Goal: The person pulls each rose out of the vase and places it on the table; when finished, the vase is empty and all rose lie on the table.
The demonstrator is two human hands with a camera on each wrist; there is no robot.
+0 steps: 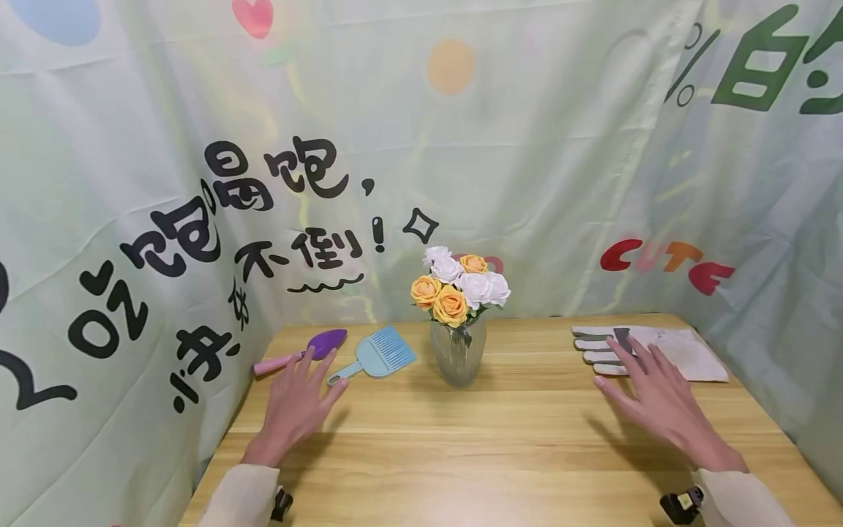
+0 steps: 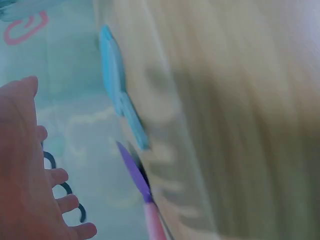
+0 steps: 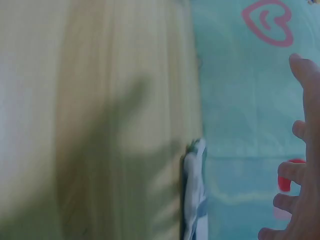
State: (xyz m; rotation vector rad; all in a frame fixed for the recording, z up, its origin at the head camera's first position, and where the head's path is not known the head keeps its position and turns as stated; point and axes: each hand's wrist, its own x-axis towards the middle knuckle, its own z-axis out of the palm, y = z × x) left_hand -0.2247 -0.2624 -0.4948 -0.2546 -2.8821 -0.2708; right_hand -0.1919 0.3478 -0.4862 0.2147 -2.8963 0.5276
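Note:
Both hands hover over the wooden table with fingers spread and hold nothing. In the head view the left hand [image 1: 298, 399] is nearest a small trowel with a purple blade [image 1: 327, 342] and pink handle [image 2: 154, 220]; its fingertips overlap the trowel in this view. Just right of them lies a light blue toothed scoop [image 1: 378, 355], seen edge-on as a blue scoop [image 2: 114, 75] in the left wrist view. The right hand [image 1: 661, 401] is in front of white-and-grey work gloves [image 1: 606, 355], whose folded edge [image 3: 195, 190] shows in the right wrist view.
A glass vase [image 1: 459, 355] with white and orange roses [image 1: 451, 304] stands at the table's back middle. A pale cloth or paper piece [image 1: 701, 359] lies at the back right, beside the glove fingers. Printed curtains [image 1: 527, 168] hang close behind and beside the table [image 1: 454, 454].

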